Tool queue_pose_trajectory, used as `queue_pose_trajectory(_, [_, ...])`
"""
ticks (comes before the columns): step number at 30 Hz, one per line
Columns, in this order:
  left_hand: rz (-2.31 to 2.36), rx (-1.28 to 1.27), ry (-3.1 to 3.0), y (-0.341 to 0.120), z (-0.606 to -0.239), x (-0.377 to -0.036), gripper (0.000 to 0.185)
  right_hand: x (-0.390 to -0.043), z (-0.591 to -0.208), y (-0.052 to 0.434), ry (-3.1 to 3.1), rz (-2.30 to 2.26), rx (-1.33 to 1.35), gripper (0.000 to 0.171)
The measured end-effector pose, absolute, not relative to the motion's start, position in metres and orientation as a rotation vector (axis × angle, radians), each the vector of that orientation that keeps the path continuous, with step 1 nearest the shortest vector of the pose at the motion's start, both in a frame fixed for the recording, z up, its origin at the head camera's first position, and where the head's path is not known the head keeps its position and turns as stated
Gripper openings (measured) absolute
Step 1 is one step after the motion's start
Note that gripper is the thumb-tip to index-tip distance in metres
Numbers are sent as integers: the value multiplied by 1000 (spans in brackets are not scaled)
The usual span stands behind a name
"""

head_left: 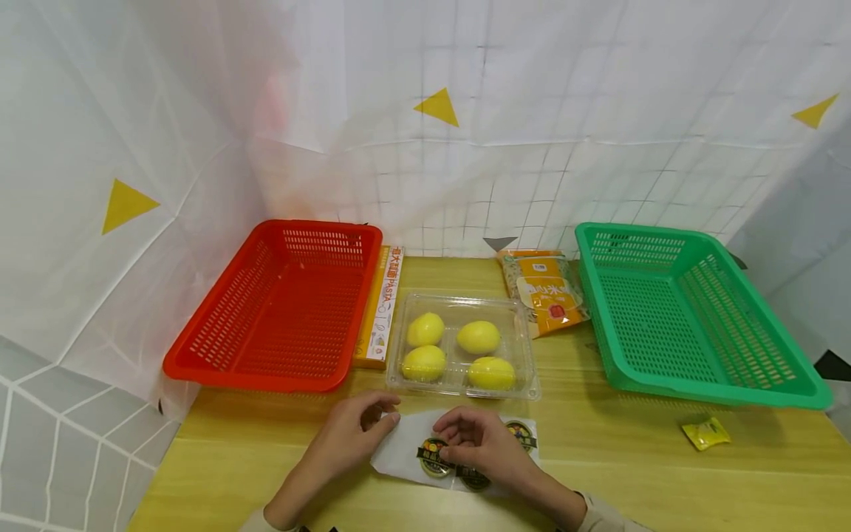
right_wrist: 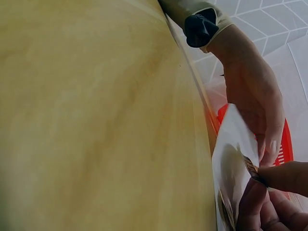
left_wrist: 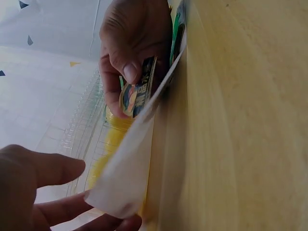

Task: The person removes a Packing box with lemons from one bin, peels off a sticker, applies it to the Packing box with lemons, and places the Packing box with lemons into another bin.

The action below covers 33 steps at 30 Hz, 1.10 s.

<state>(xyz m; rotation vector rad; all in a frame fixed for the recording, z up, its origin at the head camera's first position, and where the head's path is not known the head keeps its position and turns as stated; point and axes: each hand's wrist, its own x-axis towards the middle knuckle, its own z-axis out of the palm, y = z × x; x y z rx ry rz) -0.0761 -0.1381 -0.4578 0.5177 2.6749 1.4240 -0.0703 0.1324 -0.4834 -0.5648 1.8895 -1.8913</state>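
Note:
In the head view, a white sticker sheet (head_left: 401, 441) with round dark fruit labels lies at the table's front. My right hand (head_left: 488, 451) is over it, and in the left wrist view its thumb and fingers pinch a round label (left_wrist: 139, 91) that stands up from the sheet. My left hand (head_left: 349, 434) is at the sheet's left end. Its fingers (left_wrist: 62, 209) touch the raised edge, while the thumb stands apart from the paper. Just behind the sheet, a clear plastic clamshell box (head_left: 452, 314) holds several lemons (head_left: 479, 337).
A red basket (head_left: 266, 380) stands at left, beside a yellow-and-white pasta box (head_left: 382, 310). To the right are an orange food packet (head_left: 548, 292) and a green basket (head_left: 718, 395). A small yellow sachet (head_left: 706, 433) lies in front of the green basket. White sheeting (head_left: 532, 89) hangs behind.

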Motion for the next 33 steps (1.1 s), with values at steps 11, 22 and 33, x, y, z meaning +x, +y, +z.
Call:
queue_pose_trajectory(11, [1566,616,2603,-127,-459,-72,13,-70,-480,133,1865,-1887,-589,31])
queue_pose_trajectory(22, [1861,510,1973,-112,-466,-68,18,-72,-459,129,1928,-1930,-478,29])
queue_pose_trajectory(33, [1976,371,1947,-108,-454,-71,16,-74,-445,129,2044,-1966,-533,23])
